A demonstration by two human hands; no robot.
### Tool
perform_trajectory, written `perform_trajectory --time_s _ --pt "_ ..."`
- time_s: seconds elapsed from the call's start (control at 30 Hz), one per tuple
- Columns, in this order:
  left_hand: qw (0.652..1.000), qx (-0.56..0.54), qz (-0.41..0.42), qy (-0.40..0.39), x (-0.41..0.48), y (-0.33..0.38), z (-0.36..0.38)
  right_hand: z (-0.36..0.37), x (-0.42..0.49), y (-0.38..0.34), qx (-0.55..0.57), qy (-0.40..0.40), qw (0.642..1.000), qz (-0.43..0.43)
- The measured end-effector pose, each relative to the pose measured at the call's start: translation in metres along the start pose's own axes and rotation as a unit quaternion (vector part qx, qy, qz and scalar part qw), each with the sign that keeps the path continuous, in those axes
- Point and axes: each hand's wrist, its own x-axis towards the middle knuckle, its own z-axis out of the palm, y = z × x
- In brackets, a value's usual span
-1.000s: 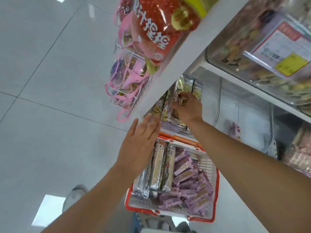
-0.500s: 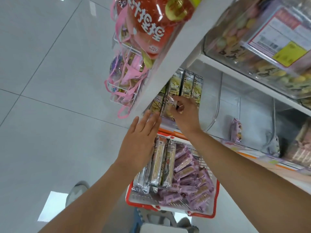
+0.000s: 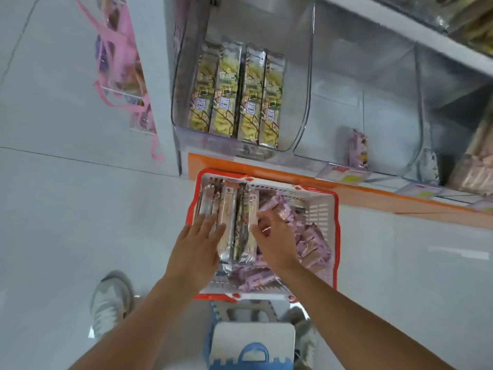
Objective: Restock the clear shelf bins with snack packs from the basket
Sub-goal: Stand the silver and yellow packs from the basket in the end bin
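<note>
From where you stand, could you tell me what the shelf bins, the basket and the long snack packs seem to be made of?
Shelf bins: clear, glossy rigid plastic, probably acrylic; the packs show through the walls. Basket: moulded white plastic with slotted sides and a red rim. Long snack packs: thin metallised film by the look, with shiny silver crimped ends.

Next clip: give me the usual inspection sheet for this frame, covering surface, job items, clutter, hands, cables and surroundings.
Surface: white shelf with orange edge strip.
Job's things: red-rimmed basket holds long packs on its left and purple packs on its right. Left bin has four yellow packs standing side by side; middle bin holds one purple pack.
Clutter: nothing seen.
Hands: left hand flat on the long packs; right hand at their right edge, grip unclear.
Cables: nothing seen.
Surroundings: tiled floor, pink hanging items, blue stool under the basket.
</note>
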Motion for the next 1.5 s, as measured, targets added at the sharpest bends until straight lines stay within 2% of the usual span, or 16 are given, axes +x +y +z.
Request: perform_trajectory --time_s 0.1,0.2,0.5,0.6,0.7,0.73,0.77,0.83,0.87,0.93,1.0,1.13,1.23,1.3,1.4,1.5 --pt "0.999 0.013 0.007 -0.033 0.003 0.001 0.032 0.026 0.002 0.033 -0.024 -0.045 0.996 0.074" --pt "0.999 0.025 0.009 -0.046 0.005 -0.003 0.053 0.050 0.009 0.051 -0.020 -0.070 0.991 0.112" --pt "0.999 -0.044 -0.004 0.008 0.002 0.000 0.069 0.063 0.010 0.059 0.093 -0.029 0.985 0.143" --pt "0.992 -0.118 -0.025 0.037 0.005 0.007 0.064 0.041 -0.001 0.061 0.235 -0.082 0.955 0.161" --pt "0.972 -0.206 -0.050 0.097 0.011 0.021 0.047 0.010 -0.015 0.049 0.400 -0.170 0.883 0.176" --pt "0.948 -0.290 -0.077 0.104 0.014 0.029 0.035 0.000 -0.018 0.045 0.443 -0.194 0.858 0.176" --pt "0.906 -0.395 -0.119 0.089 0.014 0.037 0.019 -0.012 -0.022 0.040 0.476 -0.217 0.835 0.173" --pt "0.784 -0.593 -0.180 0.048 0.016 0.048 -0.011 -0.033 -0.027 0.028 0.513 -0.264 0.800 0.165" --pt "0.732 -0.652 -0.196 0.040 0.016 0.049 -0.022 -0.042 -0.029 0.023 0.520 -0.287 0.789 0.160" --pt "0.669 -0.714 -0.200 0.043 0.014 0.049 -0.042 -0.058 -0.033 0.012 0.518 -0.316 0.778 0.160" --pt "0.644 -0.739 -0.188 0.064 0.009 0.048 -0.058 -0.068 -0.035 0.001 0.493 -0.312 0.795 0.167" --pt "0.619 -0.758 -0.186 0.089 -0.005 0.047 -0.083 -0.080 -0.044 -0.025 0.344 -0.227 0.907 0.089" --pt "0.608 -0.764 -0.197 0.089 -0.014 0.043 -0.092 -0.089 -0.055 -0.046 0.232 -0.178 0.956 0.005" --pt "0.616 -0.757 -0.196 0.098 -0.022 0.042 -0.097 -0.090 -0.060 -0.056 0.167 -0.171 0.971 -0.028" --pt "0.647 -0.726 -0.194 0.132 -0.033 0.037 -0.101 -0.089 -0.066 -0.072 0.122 -0.187 0.974 -0.044" --pt "0.654 -0.722 -0.178 0.139 -0.042 0.031 -0.107 -0.088 -0.075 -0.082 0.094 -0.174 0.977 -0.075"
